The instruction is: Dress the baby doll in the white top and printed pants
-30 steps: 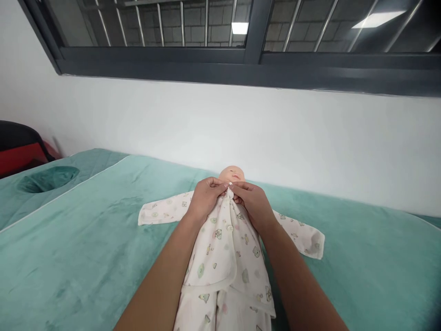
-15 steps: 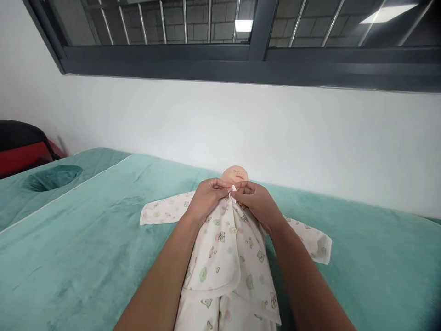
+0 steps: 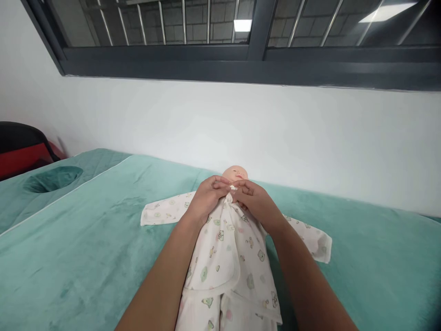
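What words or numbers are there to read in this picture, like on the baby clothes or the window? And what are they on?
There are none that I can read.
White cloth baby top with small green and pink pictures: I see pictures, no readable words; any tiny letters would be too small to read.
Dark grey window frame: no words or numbers.
Green bed cover: none.

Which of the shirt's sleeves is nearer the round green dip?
The left sleeve, as the person sees it. It stretches out on the same side as the dip, while the right sleeve points the other way.
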A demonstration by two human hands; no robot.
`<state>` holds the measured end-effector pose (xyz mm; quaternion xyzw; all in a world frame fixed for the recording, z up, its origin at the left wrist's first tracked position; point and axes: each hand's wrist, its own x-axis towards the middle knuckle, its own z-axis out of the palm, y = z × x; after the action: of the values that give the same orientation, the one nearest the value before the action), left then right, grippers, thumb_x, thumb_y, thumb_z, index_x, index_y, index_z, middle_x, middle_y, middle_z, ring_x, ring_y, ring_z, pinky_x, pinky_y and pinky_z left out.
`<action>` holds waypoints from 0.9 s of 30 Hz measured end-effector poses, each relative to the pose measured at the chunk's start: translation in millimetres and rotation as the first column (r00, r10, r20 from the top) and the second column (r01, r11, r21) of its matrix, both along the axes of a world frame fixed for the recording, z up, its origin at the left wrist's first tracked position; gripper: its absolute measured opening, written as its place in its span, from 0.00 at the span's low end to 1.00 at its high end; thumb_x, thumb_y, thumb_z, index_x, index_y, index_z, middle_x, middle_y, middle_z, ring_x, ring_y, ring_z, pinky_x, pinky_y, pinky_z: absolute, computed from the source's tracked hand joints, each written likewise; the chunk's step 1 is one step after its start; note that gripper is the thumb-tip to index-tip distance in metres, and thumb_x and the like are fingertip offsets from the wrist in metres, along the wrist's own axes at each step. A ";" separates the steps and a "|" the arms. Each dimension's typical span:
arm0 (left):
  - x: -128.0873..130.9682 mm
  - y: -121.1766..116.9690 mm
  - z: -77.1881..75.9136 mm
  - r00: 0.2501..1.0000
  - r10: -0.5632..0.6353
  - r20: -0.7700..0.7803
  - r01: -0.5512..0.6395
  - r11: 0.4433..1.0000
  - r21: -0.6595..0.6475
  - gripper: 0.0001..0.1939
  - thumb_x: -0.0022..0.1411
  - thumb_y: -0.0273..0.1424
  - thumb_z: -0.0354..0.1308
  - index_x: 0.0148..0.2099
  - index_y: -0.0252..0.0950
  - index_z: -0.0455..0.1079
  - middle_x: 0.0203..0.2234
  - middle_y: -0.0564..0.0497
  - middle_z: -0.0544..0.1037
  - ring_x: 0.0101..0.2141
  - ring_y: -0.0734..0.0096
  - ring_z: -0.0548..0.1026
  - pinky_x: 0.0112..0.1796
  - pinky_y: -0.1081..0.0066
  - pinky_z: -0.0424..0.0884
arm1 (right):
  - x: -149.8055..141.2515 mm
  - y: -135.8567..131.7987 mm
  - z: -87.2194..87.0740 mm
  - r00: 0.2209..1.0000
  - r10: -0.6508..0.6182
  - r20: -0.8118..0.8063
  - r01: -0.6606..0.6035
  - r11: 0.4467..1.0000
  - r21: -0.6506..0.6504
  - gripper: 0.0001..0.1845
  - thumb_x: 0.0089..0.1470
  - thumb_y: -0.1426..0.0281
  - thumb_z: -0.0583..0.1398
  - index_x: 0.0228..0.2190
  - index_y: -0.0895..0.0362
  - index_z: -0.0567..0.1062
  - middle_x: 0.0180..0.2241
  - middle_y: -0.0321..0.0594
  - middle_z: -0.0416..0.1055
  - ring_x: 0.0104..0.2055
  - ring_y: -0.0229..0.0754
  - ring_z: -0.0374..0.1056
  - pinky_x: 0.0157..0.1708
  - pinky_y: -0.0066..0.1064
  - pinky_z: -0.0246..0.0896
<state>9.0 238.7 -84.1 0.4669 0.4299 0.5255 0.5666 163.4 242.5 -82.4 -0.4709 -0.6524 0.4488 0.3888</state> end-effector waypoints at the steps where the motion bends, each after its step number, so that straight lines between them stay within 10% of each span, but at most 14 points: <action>1: -0.1 0.0 -0.3 1.000 -0.009 0.010 0.009 1.000 0.001 0.11 0.50 0.28 0.61 0.39 0.37 0.70 0.29 0.51 0.76 0.29 0.70 0.74 0.33 0.70 0.68 | 0.8 0.6 -0.9 0.999 -0.005 -0.051 0.004 1.000 -0.014 0.13 0.51 0.63 0.59 0.38 0.53 0.73 0.26 0.32 0.69 0.25 0.35 0.59 0.26 0.27 0.55; 16: 5.3 5.9 -8.6 0.893 0.237 -0.382 -0.158 0.961 0.227 0.06 0.54 0.28 0.56 0.36 0.37 0.72 0.33 0.49 0.76 0.34 0.68 0.72 0.38 0.68 0.67 | -2.3 10.8 -16.8 0.952 -0.195 -0.238 0.191 0.981 -0.041 0.09 0.45 0.66 0.59 0.32 0.55 0.72 0.25 0.34 0.70 0.21 0.33 0.56 0.22 0.27 0.52; 20: 5.7 6.3 -8.3 0.805 0.301 -0.511 -0.141 0.934 0.327 0.09 0.59 0.31 0.53 0.36 0.39 0.75 0.38 0.48 0.76 0.37 0.65 0.72 0.42 0.66 0.66 | -3.1 8.0 -14.0 0.968 -0.221 -0.118 0.221 0.975 -0.014 0.09 0.47 0.65 0.59 0.32 0.53 0.73 0.25 0.33 0.70 0.21 0.34 0.58 0.24 0.28 0.55; 27: 5.5 2.6 -2.3 0.862 0.224 -0.454 -0.127 0.964 0.233 0.10 0.58 0.36 0.55 0.34 0.38 0.75 0.32 0.48 0.77 0.36 0.63 0.73 0.42 0.66 0.66 | -4.4 5.2 -4.1 0.930 -0.304 0.205 0.279 0.949 0.143 0.10 0.44 0.62 0.61 0.31 0.51 0.75 0.35 0.35 0.72 0.32 0.40 0.64 0.32 0.32 0.57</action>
<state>14.5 241.3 -86.4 0.5936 0.5433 0.4835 0.3444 159.1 247.8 -86.5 -0.5879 -0.6388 0.2928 0.4008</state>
